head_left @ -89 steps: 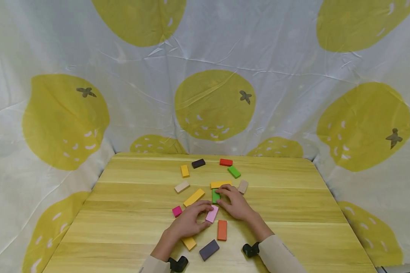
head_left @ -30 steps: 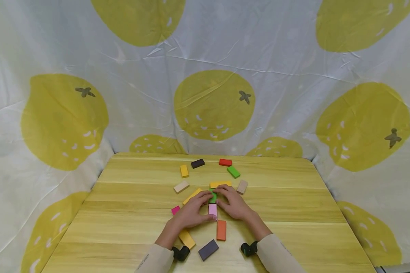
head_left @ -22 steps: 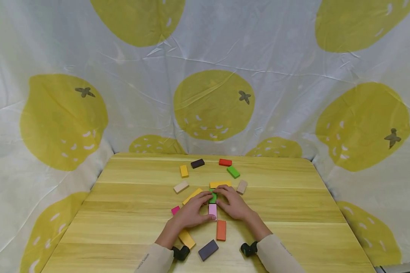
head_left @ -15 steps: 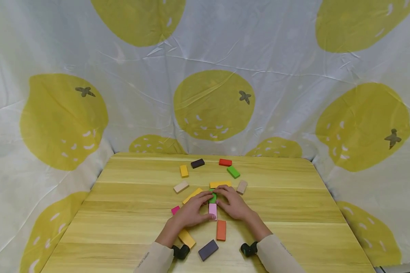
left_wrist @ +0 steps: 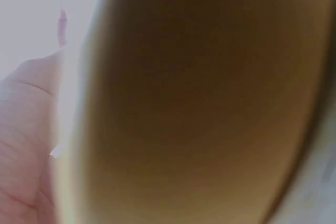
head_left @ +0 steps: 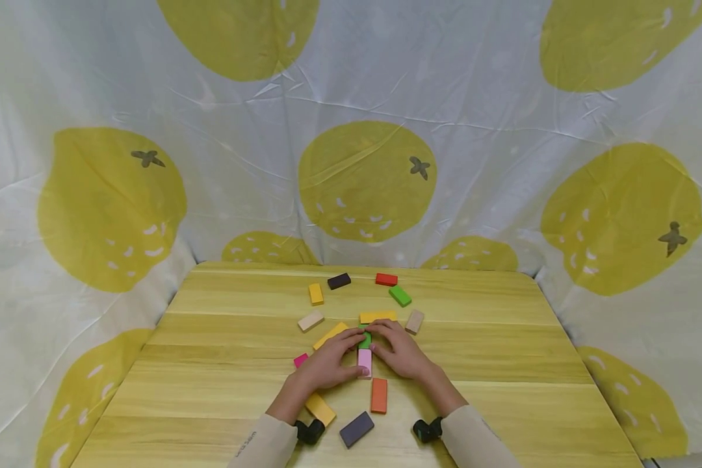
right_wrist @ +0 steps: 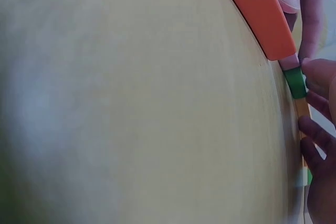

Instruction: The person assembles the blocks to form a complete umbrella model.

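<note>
A pink block [head_left: 364,361] and a green block [head_left: 365,339] lie end to end in the middle of the table, with a yellow block [head_left: 377,317] crosswise at the green one's far end. The left hand [head_left: 325,368] has its thumb at the pink block's near end and its fingertips at the green block's left side, spanning the two. From the right, the right hand [head_left: 403,351] holds the green block, thumb beside it and index fingertip over its top. An orange block [right_wrist: 260,17] looms large in the right wrist view. A blurred brown shape fills most of the left wrist view.
Around the hands lie a slate block [head_left: 357,429], a yellow block [head_left: 320,409], a magenta block [head_left: 301,360] and a longer yellow block [head_left: 330,335]. Farther back are black [head_left: 339,281], red [head_left: 387,279], bright green [head_left: 400,296] and plain wood blocks [head_left: 311,320]. A lemon-print curtain hangs behind.
Three seconds ago the pink block was tilted in the left hand; it has since straightened in line with the green block, and the left fingers moved up to the green one. Little moved during the last second.
</note>
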Tool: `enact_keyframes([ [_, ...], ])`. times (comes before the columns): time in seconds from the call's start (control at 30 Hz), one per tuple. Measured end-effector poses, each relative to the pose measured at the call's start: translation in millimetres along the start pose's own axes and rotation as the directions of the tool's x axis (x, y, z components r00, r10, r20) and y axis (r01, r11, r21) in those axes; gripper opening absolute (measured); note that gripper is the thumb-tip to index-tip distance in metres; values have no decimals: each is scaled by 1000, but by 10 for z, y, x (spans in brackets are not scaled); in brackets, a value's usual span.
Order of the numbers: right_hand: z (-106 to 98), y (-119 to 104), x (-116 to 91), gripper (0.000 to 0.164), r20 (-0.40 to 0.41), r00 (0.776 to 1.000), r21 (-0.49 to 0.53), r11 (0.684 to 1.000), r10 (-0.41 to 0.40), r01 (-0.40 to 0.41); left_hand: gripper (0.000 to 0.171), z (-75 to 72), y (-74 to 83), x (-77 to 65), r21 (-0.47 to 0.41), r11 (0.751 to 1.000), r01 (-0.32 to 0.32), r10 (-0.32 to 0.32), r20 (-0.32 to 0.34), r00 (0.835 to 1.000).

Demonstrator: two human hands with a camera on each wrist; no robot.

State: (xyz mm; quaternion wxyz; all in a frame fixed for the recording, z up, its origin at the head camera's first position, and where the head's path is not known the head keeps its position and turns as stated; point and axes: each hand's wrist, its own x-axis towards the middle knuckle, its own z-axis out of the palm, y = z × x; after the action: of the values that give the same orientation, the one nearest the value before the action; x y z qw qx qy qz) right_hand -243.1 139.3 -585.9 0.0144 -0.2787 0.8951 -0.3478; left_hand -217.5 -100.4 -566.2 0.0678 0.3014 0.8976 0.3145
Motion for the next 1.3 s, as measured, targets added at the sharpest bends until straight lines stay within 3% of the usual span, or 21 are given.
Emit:
enact_keyframes([
  [0.27, -50, -37, -106, 47, 13, 998, 96, 994, 58, -59, 72, 17, -22, 1, -4, 1000, 0, 0, -8, 1000],
  [0.47, -94, -62, -223, 49, 0, 1000, 81, 996, 28, -28, 71, 20, -30, 11, -21, 1000, 0, 0, -8, 1000],
  [0.77, -185, -130, -392, 53, 5, 997, 93, 993, 74, -74, 71, 26, -30, 22, -30, 1000, -1, 1, -19, 1000],
  [0.93, -210, -166, -489, 55, 31, 998, 75, 995, 58, -60, 70, 30, -22, 22, -15, 1000, -21, 21, -31, 999],
  [1.3, -196, -299, -683, 58, 102, 995, 49, 999, 3, -8, 70, 12, -15, 5, -33, 999, 5, -6, -27, 1000],
])
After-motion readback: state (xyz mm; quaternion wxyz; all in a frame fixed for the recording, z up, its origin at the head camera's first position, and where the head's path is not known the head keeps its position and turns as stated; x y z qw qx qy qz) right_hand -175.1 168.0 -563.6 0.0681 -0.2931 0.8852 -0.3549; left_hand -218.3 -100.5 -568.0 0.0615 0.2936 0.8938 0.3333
